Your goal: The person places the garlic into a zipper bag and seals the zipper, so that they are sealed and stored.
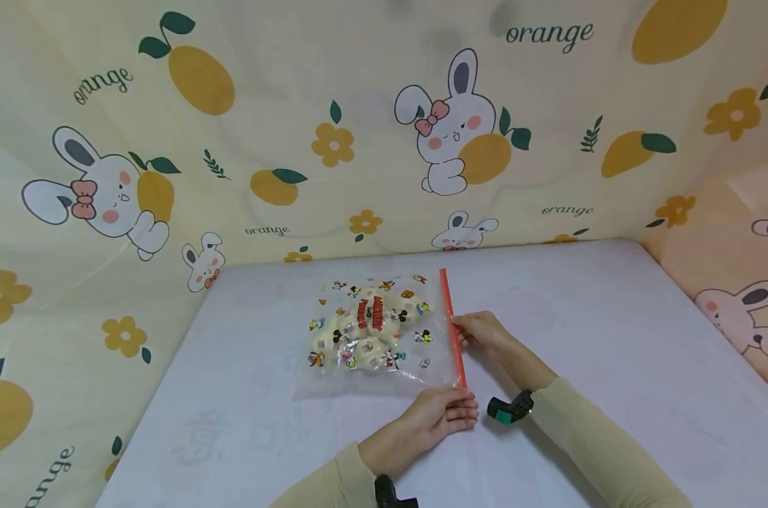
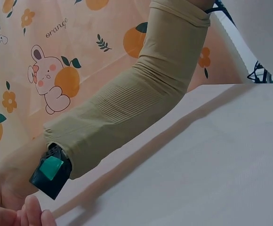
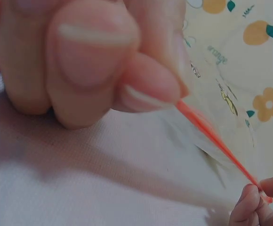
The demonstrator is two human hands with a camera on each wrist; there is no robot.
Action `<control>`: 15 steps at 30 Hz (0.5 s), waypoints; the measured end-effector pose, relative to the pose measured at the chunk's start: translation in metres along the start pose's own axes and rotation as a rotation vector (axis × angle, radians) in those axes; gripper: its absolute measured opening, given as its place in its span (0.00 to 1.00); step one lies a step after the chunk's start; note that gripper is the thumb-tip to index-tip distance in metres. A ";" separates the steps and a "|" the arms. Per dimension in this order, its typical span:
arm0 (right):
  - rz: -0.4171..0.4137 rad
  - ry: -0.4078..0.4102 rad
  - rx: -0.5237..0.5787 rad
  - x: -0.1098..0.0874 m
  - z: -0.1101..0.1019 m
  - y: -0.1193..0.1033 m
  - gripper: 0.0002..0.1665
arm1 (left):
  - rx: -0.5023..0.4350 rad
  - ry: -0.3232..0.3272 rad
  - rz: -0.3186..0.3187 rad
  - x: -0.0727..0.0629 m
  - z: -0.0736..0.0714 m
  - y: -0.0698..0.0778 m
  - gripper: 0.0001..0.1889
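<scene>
A clear zip bag (image 1: 358,384) printed with small cartoon figures lies flat on the table, several pale, rounded items showing through it. Its red zip strip (image 1: 453,328) runs along the right edge. My right hand (image 1: 485,335) pinches that strip near its middle, thumb and finger meeting on the red band in the right wrist view. At the strip's near end, my left hand (image 1: 431,420) pinches the bag's corner between thumb and finger. The left wrist view catches only fingertips (image 2: 33,214) low at its left edge.
The table (image 1: 244,437) has a white cover. Behind it and at both sides hang cloth walls (image 1: 371,141) printed with rabbits and oranges. Black camera mounts (image 1: 510,408) sit on both wrists, close to the tabletop.
</scene>
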State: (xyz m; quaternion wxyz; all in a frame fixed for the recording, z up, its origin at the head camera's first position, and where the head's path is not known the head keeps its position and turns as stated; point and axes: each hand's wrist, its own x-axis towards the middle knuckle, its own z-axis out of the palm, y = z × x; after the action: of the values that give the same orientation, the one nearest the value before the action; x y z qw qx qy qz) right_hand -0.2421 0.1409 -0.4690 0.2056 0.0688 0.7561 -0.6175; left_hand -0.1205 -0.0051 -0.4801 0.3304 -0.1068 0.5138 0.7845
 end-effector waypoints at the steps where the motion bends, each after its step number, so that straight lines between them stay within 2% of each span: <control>1: 0.002 0.001 0.003 0.000 0.000 0.000 0.17 | -0.001 -0.002 0.000 0.000 0.000 0.000 0.06; 15: -0.002 0.001 0.018 0.006 0.000 -0.004 0.21 | 0.005 -0.012 0.026 0.002 0.000 -0.003 0.06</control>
State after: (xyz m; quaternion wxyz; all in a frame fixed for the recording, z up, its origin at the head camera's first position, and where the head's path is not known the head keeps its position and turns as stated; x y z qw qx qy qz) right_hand -0.2493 0.1390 -0.4679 0.2037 0.0702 0.7509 -0.6243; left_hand -0.1199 -0.0038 -0.4835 0.3236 -0.0947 0.5151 0.7880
